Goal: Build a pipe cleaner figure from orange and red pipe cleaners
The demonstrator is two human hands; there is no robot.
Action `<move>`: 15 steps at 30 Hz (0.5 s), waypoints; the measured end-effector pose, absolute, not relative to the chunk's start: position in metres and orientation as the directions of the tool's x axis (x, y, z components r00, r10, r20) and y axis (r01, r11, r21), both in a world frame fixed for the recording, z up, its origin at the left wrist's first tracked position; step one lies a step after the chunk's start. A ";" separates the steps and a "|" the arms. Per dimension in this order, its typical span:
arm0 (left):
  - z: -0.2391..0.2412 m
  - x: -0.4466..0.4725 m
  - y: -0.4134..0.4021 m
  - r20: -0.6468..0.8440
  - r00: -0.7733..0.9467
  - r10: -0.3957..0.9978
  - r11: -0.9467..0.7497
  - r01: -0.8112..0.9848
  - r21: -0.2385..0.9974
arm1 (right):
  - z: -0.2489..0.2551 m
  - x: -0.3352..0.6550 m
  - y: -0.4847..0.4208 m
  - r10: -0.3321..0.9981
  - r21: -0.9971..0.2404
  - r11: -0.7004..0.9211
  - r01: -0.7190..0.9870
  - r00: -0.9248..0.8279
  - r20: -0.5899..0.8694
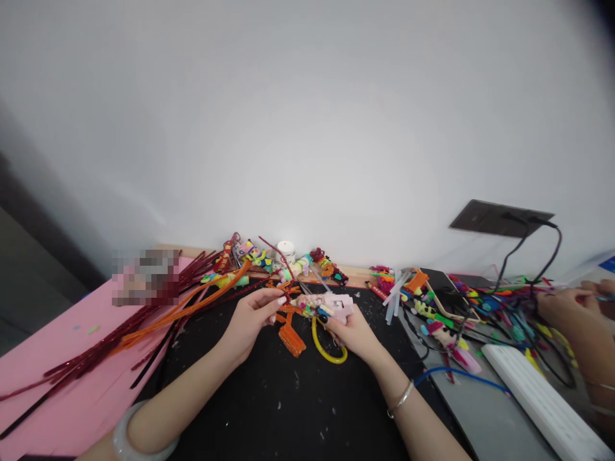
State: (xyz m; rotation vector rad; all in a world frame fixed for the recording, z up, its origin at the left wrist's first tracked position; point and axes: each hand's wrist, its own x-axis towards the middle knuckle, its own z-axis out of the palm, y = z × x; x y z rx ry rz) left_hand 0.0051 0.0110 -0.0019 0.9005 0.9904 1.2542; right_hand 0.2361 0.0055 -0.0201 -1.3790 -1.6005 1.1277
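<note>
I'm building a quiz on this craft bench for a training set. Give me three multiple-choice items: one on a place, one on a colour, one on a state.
1. Where does the pile of dark red pipe cleaners lie?
A. left of the hands, across the pink sheet
B. on the white keyboard
C. under the wall socket

2. What colour is the glue gun?
A. black
B. pink
C. green

3. What is the right hand doing?
A. resting flat on the mat
B. gripping the glue gun
C. holding a phone

Answers:
1. A: the red stems fan out over the pink sheet and onto the black mat, left of the left hand.
2. B: its body is pale pink, above a yellow loop.
3. B: the fingers are closed around the gun, while the left hand pinches an orange piece at its tip.
</note>
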 end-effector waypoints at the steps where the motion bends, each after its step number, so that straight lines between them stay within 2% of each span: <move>1: -0.002 0.005 0.011 -0.100 0.043 0.994 0.109 -0.331 0.937 | -0.019 0.235 0.005 0.987 -0.936 0.044 0.348 -0.162 -0.014; 10: -0.003 0.004 0.011 -0.099 0.042 0.994 0.107 -0.344 0.933 | -0.008 0.230 0.000 0.973 -0.929 0.064 0.363 -0.229 -0.022; 15: -0.001 0.005 0.011 -0.070 0.020 0.997 0.073 -0.281 0.957 | -0.010 0.235 0.003 0.983 -0.934 0.112 0.340 -0.178 0.053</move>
